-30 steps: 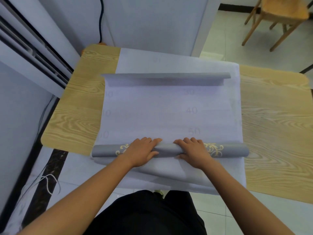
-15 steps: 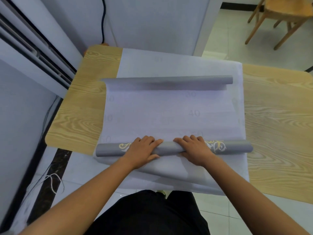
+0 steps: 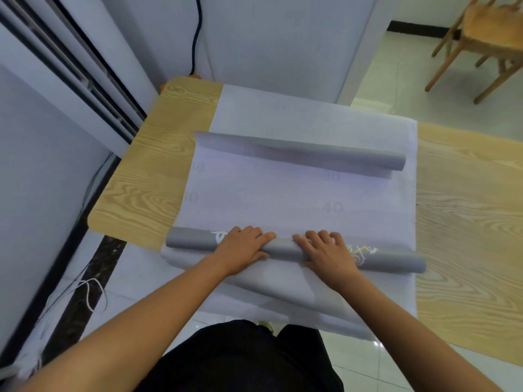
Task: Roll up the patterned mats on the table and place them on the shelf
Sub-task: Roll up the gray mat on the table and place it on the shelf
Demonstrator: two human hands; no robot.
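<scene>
While the grey mat lies along the table, we see its near end rolled into a tube at the front edge. Our left hand and right hand sit side by side mid-tube, fingers curled over it. The far end curls up too.

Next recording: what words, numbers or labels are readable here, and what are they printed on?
"40": faint grey print on the pale lilac inner face of the half-rolled mat.
Number above it: two digits ending in 0, first digit blurred.
Numbers near the mat's left edge: too faint to read.
Gold ornament on the grey roll: pattern, not text.
</scene>
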